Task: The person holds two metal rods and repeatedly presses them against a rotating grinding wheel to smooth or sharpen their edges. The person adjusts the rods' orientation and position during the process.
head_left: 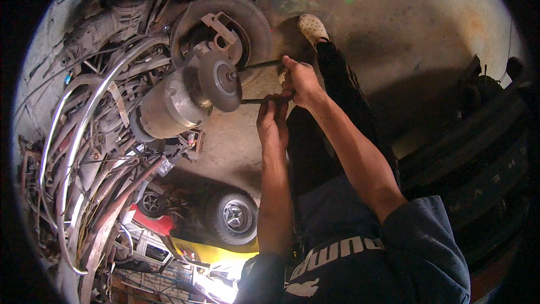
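Observation:
A bench grinder with a silver motor body (172,104) stands left of centre, its dark round wheel (220,81) facing my hands. Two thin dark bars reach from my hands toward that wheel: an upper bar (260,66) and a lower bar (253,101). Whether they join into one bent piece is hidden. My right hand (304,83) is closed, its thumb at the upper bar's near end and its fingers curled down. Below it, my left hand (272,124) pinches the lower bar with its fingertips. I cannot tell whether either bar touches the wheel.
Behind the grinder lies a tyre (260,27) with a metal bracket on it. Curved chrome tubes (93,104) and scrap metal crowd the left side. A small vehicle's wheel (236,218) stands below. My foot in a pale clog (313,27) rests on the concrete floor (394,17).

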Demonstrator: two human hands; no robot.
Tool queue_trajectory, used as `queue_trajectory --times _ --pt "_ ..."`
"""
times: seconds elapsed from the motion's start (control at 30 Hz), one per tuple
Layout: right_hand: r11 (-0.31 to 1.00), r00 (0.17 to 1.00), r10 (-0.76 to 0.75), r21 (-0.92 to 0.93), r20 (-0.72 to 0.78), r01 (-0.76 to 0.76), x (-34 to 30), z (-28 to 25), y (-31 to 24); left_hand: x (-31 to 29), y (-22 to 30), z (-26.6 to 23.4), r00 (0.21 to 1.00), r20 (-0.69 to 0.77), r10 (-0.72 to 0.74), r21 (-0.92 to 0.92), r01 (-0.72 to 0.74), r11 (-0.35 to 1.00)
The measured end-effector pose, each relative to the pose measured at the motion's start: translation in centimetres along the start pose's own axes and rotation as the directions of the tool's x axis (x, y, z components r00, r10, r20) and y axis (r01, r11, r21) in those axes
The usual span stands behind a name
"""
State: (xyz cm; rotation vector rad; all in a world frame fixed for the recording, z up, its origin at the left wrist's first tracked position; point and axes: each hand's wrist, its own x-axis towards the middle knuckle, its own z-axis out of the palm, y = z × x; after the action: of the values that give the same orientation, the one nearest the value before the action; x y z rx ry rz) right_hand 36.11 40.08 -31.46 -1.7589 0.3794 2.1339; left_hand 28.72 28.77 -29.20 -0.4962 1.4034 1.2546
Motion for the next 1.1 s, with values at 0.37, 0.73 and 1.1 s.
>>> queue_trajectory --times 0.37,0.73,1.1 --pt "1.000 0.998 -0.001 -0.031 -0.065 -0.001 -0.2 -0.9 -0.5 -0.7 -0.6 0.6 0.999 0.029 0.015 0.090 -0.017 0.996" --pt "1.000 1.000 -0.001 -0.015 0.000 0.001 -0.7 -1.8 -1.5 -1.3 -1.2 2.1 1.000 -0.026 0.007 0.060 -0.005 0.998" --pt "1.000 1.000 0.016 -0.002 0.024 -0.016 -1.2 -2.2 -2.5 -1.4 -1.9 2.3 1.000 -0.031 -0.003 0.017 0.003 1.000"
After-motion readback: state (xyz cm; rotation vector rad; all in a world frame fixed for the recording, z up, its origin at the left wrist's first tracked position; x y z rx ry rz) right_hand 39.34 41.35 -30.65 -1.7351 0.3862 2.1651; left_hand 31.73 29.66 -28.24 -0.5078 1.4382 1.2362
